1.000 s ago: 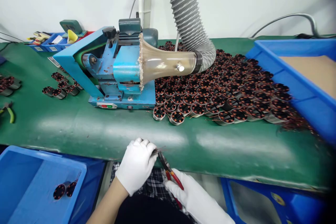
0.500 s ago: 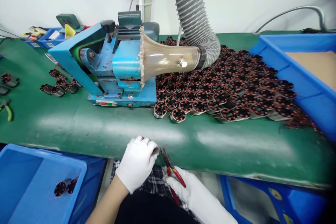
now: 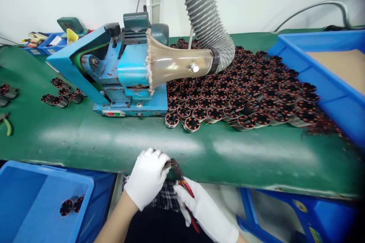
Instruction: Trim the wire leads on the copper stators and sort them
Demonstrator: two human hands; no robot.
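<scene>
Hands: we see our left hand [image 3: 148,182] clenched around a small part that the glove hides almost wholly, held just below the front edge of the desk [image 3: 114,140].
Tool: our right hand [image 3: 203,209] grips the red handles of the pliers [image 3: 182,182], fingers closed on them.
Change: the plier tips now touch the part at the left fingers [image 3: 164,159]; half a second ago a small gap showed between them. We judge that the tool has closed in on the part's wire.
Earlier frame: both hands sit in nearly the same place as a second ago; the view has shifted slightly.
Stock: a large heap of wound motor cores [image 3: 242,91] lies on the desk beside the blue machine [image 3: 125,76] and its hose [image 3: 205,11].
Bin: two cores [image 3: 71,205] lie in the blue bin [image 3: 42,186] at lower left.
</scene>
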